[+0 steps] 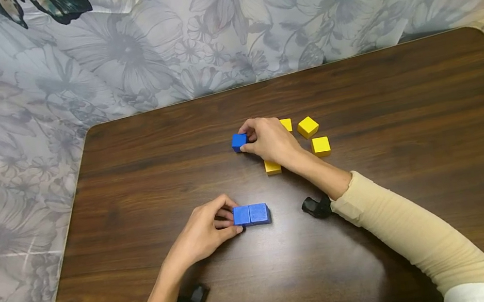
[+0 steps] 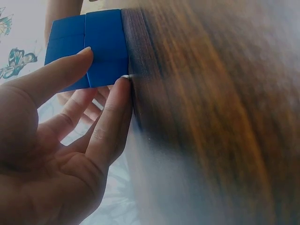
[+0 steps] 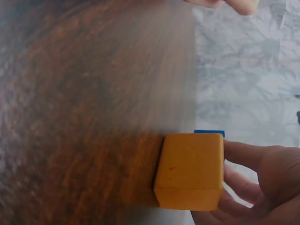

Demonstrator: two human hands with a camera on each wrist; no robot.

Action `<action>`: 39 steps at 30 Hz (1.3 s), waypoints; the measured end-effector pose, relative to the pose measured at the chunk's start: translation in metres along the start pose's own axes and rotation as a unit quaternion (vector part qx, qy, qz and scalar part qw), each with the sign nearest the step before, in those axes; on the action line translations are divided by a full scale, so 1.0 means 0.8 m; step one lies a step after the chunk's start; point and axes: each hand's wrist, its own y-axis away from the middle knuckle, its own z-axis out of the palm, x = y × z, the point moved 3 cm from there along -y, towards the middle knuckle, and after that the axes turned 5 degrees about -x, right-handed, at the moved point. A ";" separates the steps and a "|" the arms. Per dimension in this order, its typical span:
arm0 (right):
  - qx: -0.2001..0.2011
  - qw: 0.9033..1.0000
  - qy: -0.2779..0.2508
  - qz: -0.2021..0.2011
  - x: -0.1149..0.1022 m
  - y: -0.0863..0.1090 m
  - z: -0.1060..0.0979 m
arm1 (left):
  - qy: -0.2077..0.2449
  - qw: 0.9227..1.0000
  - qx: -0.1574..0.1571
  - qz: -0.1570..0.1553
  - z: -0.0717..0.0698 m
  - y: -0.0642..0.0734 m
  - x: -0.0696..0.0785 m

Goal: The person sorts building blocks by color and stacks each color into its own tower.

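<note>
My left hand (image 1: 204, 229) grips the left end of a small block of blue cubes (image 1: 259, 213), thumb on the near side. From the head, two cube tops show side by side; in the left wrist view a seam parallel to the table divides the blue block (image 2: 105, 47). Farther back on the table, my right hand (image 1: 274, 141) pinches a single blue cube (image 1: 238, 142) between thumb and fingers. In the right wrist view a yellow cube (image 3: 190, 171) hides most of that blue cube (image 3: 209, 132).
Several yellow cubes lie around the right hand: one (image 1: 308, 127) and another (image 1: 320, 146) to its right, one (image 1: 273, 167) under the wrist, one (image 1: 286, 124) partly hidden behind it. The brown wooden table (image 1: 153, 154) meets a flowered curtain (image 1: 129, 53) at the back.
</note>
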 end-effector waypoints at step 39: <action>-0.025 0.979 -0.191 -0.063 -0.031 0.096 -0.024 | -0.001 1.000 0.004 0.007 -0.002 0.000 0.000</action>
